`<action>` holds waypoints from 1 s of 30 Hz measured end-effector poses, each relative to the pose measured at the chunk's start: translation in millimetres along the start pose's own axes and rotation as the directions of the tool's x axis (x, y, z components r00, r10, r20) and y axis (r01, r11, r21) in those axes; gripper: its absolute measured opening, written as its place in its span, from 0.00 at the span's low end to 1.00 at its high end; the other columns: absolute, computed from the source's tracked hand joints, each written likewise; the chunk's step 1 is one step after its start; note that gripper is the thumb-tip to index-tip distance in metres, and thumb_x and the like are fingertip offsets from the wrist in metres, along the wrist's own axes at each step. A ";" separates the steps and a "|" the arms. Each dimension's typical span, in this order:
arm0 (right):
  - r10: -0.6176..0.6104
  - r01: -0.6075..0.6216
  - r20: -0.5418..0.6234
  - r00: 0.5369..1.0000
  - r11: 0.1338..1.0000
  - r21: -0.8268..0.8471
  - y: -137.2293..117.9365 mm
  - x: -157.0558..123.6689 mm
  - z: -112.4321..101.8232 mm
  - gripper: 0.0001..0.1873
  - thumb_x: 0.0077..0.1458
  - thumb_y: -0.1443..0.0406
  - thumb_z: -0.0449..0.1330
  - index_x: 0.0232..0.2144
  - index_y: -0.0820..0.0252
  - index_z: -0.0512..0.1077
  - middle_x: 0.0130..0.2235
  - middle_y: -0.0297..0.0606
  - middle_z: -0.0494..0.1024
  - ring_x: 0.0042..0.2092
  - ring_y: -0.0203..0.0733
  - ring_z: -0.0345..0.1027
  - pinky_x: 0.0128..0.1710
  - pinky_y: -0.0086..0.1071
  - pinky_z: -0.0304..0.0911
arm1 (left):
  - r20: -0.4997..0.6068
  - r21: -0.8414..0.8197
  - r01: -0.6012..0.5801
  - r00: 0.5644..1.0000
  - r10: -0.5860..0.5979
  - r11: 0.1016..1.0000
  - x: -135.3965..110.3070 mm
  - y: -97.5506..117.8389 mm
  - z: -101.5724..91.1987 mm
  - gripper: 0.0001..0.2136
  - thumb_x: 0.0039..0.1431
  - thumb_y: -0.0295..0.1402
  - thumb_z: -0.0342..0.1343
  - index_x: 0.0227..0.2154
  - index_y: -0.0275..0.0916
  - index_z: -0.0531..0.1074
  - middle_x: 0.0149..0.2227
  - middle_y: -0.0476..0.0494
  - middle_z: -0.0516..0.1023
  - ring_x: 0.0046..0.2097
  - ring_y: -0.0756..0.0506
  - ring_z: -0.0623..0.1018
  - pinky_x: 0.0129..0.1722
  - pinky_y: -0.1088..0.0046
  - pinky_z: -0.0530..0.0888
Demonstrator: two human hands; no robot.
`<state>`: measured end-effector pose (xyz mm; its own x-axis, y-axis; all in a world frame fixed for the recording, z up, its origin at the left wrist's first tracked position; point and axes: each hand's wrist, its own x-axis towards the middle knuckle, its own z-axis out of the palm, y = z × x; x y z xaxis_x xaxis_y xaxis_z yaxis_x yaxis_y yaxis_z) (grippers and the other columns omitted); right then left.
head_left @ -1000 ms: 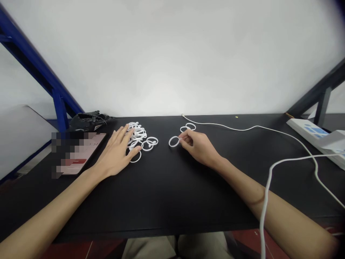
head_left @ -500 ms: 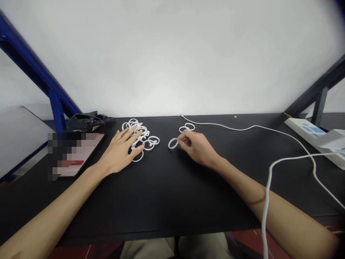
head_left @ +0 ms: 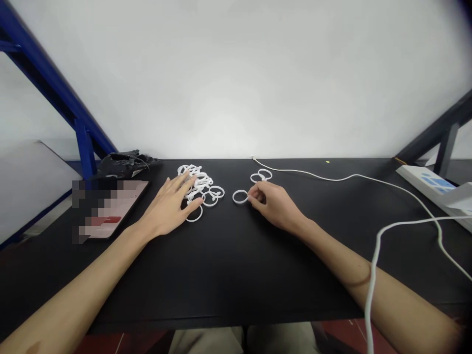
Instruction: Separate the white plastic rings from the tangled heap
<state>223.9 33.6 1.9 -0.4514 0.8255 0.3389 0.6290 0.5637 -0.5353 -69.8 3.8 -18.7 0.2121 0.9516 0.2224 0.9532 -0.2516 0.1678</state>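
Observation:
My left hand (head_left: 167,206) lies flat with fingers spread on a heap of several white plastic rings (head_left: 206,189) on the black table (head_left: 228,265). My right hand (head_left: 271,201) is curled, its fingertips pinching the edge of a single white ring (head_left: 240,196) that lies flat on the table between the two hands. Just beyond the right hand sit two more white rings (head_left: 261,175) side by side.
A phone (head_left: 110,206) lies left of my left hand, with a crumpled black bag (head_left: 123,163) behind it. A white cable (head_left: 368,178) runs across the right side to a white power strip (head_left: 438,189). Blue and dark frame struts flank the table.
The single ring in my right fingers has tipped down from slightly raised to flat on the table. My left hand has slid a little further onto the heap of rings.

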 end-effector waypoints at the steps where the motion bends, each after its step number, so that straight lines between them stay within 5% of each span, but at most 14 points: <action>1: 0.012 -0.012 0.007 1.000 1.000 0.004 -0.1 0.2 -0.3 0.02 0.55 0.68 0.58 0.32 0.59 0.71 0.32 0.34 0.75 0.31 0.34 0.67 0.33 0.29 0.63 | -0.005 -0.015 0.005 1.000 -0.005 1.000 -0.2 0.1 -0.5 0.32 0.65 0.53 0.39 0.66 0.41 0.50 0.70 0.40 0.49 0.69 0.37 0.51 0.67 0.50 0.48; 10: 0.076 -0.077 0.071 0.995 0.997 0.014 -6.2 0.8 -2.4 0.02 0.55 0.67 0.59 0.32 0.58 0.72 0.29 0.31 0.76 0.30 0.34 0.68 0.31 0.29 0.61 | -0.070 -0.129 0.100 0.991 -0.110 0.987 -3.2 10.2 -11.0 0.26 0.63 0.53 0.42 0.52 0.38 0.65 0.61 0.36 0.63 0.61 0.34 0.62 0.60 0.51 0.62; 17: 0.057 -0.057 0.074 0.996 0.998 -0.002 -6.6 0.5 -2.3 0.03 0.55 0.67 0.58 0.31 0.58 0.72 0.30 0.32 0.77 0.30 0.34 0.67 0.31 0.29 0.60 | -0.043 -0.051 -0.011 0.999 0.008 0.999 1.2 12.1 -7.5 0.31 0.66 0.51 0.39 0.66 0.39 0.52 0.68 0.41 0.54 0.68 0.38 0.53 0.67 0.52 0.50; 30: 0.054 -0.055 0.085 0.995 0.999 0.000 -4.8 -0.2 -1.6 0.02 0.56 0.68 0.59 0.32 0.58 0.72 0.31 0.32 0.76 0.31 0.34 0.67 0.32 0.29 0.59 | 0.122 0.108 -0.012 0.993 -0.002 0.994 16.9 17.4 -12.4 0.36 0.63 0.59 0.34 0.67 0.43 0.49 0.70 0.45 0.45 0.70 0.37 0.47 0.67 0.50 0.47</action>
<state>222.0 30.8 5.6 -0.4685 0.8495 0.2425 0.6526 0.5178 -0.5531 -52.3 13.4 -0.1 0.2352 0.9664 0.1032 0.9683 -0.2422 0.0608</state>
